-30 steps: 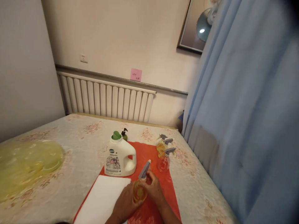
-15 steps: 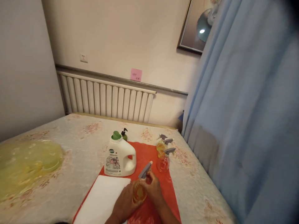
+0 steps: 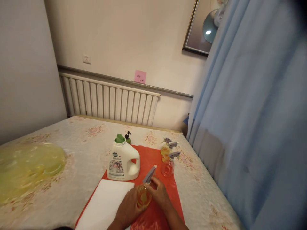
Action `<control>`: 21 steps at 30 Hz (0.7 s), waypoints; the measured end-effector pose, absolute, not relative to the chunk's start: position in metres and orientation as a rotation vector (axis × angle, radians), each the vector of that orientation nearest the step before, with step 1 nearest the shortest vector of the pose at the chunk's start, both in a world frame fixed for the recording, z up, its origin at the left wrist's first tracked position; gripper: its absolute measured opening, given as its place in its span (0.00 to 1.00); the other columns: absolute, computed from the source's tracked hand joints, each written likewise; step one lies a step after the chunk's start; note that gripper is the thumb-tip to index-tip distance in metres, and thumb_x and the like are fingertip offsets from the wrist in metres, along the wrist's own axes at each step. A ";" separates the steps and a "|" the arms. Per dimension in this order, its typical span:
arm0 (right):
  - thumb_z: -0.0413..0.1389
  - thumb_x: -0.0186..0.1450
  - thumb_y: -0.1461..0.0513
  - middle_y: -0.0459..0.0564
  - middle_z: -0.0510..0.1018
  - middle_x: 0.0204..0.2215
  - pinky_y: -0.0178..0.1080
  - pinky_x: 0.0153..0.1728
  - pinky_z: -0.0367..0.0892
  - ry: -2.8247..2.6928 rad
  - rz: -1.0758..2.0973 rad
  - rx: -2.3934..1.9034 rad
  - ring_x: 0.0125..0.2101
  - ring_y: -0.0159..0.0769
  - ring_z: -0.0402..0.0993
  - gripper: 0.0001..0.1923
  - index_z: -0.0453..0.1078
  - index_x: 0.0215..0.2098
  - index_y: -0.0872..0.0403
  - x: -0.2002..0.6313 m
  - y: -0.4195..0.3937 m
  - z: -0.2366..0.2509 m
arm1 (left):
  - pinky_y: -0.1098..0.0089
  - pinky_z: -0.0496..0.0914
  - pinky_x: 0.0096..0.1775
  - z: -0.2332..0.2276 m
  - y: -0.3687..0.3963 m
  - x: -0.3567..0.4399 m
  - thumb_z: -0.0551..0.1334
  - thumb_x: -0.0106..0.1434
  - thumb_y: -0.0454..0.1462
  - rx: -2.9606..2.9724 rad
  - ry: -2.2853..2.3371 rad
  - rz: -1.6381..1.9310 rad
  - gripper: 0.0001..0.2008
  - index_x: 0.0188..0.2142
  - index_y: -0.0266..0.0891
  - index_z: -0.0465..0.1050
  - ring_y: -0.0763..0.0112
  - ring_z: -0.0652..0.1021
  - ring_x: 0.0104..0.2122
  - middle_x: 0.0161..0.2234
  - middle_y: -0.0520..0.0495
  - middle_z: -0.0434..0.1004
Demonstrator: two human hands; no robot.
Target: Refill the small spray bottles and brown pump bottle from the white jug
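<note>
A clear spray bottle (image 3: 144, 195) with yellowish liquid and a grey trigger head stands tilted slightly at the front of the red sheet (image 3: 150, 159). My left hand (image 3: 129, 204) is wrapped around the bottle's body from the left. At the neck, just under the trigger head, the fingers of my right hand (image 3: 158, 193) are closed around the collar. Behind my hands sits a white jug (image 3: 121, 163) with a green spout insert and no cap on it. To the right stand several more spray bottles (image 3: 168, 166) with grey heads.
A white sheet (image 3: 105, 201) lies left of my hands on the red sheet. Behind the jug is a dark pump bottle (image 3: 128, 137). Crumpled yellow film (image 3: 31, 169) covers the left of the table. A blue curtain (image 3: 240, 111) hangs along the right edge.
The fingers of my right hand have shifted slightly at the bottle's neck. The bottle and my left hand stay almost in place.
</note>
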State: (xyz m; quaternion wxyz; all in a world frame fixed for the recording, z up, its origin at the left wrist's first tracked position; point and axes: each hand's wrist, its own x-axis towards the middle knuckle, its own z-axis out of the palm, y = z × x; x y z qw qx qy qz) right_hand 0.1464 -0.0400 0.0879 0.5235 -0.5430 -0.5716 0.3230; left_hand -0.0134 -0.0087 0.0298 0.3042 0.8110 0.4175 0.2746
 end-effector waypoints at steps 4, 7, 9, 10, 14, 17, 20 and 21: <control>0.61 0.57 0.62 0.49 0.81 0.34 0.40 0.41 0.70 -1.280 0.757 -1.301 0.38 0.43 0.77 0.06 0.75 0.33 0.55 0.144 -0.035 0.075 | 0.61 0.68 0.52 0.022 -0.006 -0.014 0.65 0.57 0.46 2.180 1.033 0.765 0.28 0.57 0.49 0.64 0.59 0.76 0.49 0.51 0.47 0.77; 0.61 0.56 0.62 0.49 0.80 0.33 0.39 0.41 0.71 -1.233 0.724 -1.286 0.37 0.42 0.77 0.06 0.74 0.33 0.54 0.140 -0.033 0.067 | 0.61 0.68 0.53 0.020 -0.006 -0.014 0.65 0.57 0.46 2.186 1.016 0.783 0.29 0.57 0.50 0.64 0.59 0.76 0.50 0.52 0.48 0.76; 0.61 0.56 0.63 0.48 0.80 0.33 0.39 0.41 0.71 -1.215 0.690 -1.285 0.37 0.42 0.77 0.06 0.74 0.33 0.54 0.139 -0.033 0.064 | 0.61 0.67 0.53 0.021 -0.006 -0.014 0.66 0.56 0.46 2.184 1.019 0.786 0.30 0.58 0.50 0.64 0.59 0.75 0.50 0.54 0.48 0.75; 0.61 0.55 0.63 0.48 0.80 0.33 0.39 0.41 0.71 -1.209 0.681 -1.285 0.38 0.42 0.77 0.06 0.74 0.33 0.54 0.138 -0.033 0.063 | 0.61 0.67 0.54 0.021 -0.006 -0.015 0.66 0.56 0.47 2.180 1.023 0.781 0.30 0.58 0.50 0.64 0.59 0.75 0.50 0.54 0.48 0.75; 0.61 0.55 0.64 0.49 0.82 0.35 0.39 0.43 0.71 -1.215 0.720 -1.247 0.40 0.43 0.77 0.09 0.75 0.36 0.54 0.139 -0.036 0.066 | 0.62 0.67 0.53 0.022 -0.007 -0.014 0.65 0.57 0.48 2.176 1.012 0.769 0.30 0.58 0.51 0.63 0.60 0.76 0.49 0.52 0.48 0.76; 0.60 0.57 0.63 0.50 0.82 0.38 0.41 0.45 0.70 -1.241 0.747 -1.240 0.42 0.44 0.78 0.10 0.76 0.39 0.54 0.140 -0.038 0.070 | 0.61 0.67 0.53 0.021 -0.007 -0.014 0.65 0.57 0.47 2.178 1.012 0.783 0.29 0.57 0.50 0.63 0.59 0.75 0.50 0.53 0.48 0.75; 0.60 0.57 0.62 0.51 0.82 0.37 0.41 0.45 0.70 -1.237 0.740 -1.267 0.41 0.44 0.78 0.10 0.77 0.38 0.54 0.141 -0.037 0.070 | 0.60 0.67 0.54 0.021 -0.006 -0.013 0.65 0.57 0.46 2.179 1.008 0.791 0.28 0.57 0.50 0.63 0.59 0.75 0.50 0.53 0.48 0.75; 0.61 0.57 0.62 0.50 0.82 0.36 0.40 0.44 0.70 -1.226 0.732 -1.271 0.41 0.44 0.78 0.09 0.76 0.37 0.54 0.140 -0.037 0.069 | 0.60 0.67 0.54 0.021 -0.006 -0.014 0.65 0.57 0.46 2.180 1.009 0.791 0.29 0.57 0.50 0.63 0.59 0.75 0.50 0.53 0.48 0.75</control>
